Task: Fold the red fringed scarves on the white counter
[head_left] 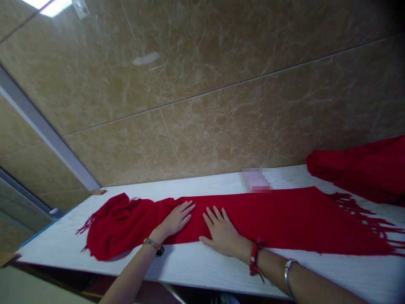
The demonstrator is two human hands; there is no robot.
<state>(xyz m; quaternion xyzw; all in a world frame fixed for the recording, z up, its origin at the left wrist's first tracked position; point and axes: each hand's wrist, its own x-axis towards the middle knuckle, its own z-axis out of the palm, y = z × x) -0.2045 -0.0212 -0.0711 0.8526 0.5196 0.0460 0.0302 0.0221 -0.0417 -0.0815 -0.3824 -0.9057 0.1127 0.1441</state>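
A red scarf [284, 219] with fringed ends lies lengthwise along a white tabletop [126, 270]. Its right part is spread flat, while the left part is bunched and wrinkled. My left hand [175, 219] lies palm down on the scarf near where the folds begin, fingers extended together toward the right. Just to the right, my right hand [220, 232] rests on the flat cloth with fingers spread, its thumb by the scarf's near edge. Neither hand grasps the fabric. Fringe shows at both ends of the scarf.
Another red cloth [363, 169] lies heaped at the right back. A small blurred pinkish item [256, 180] sits between the scarf and the tiled wall [221, 126], which bounds the table's far side. Below the front edge, a dark open space is partly visible.
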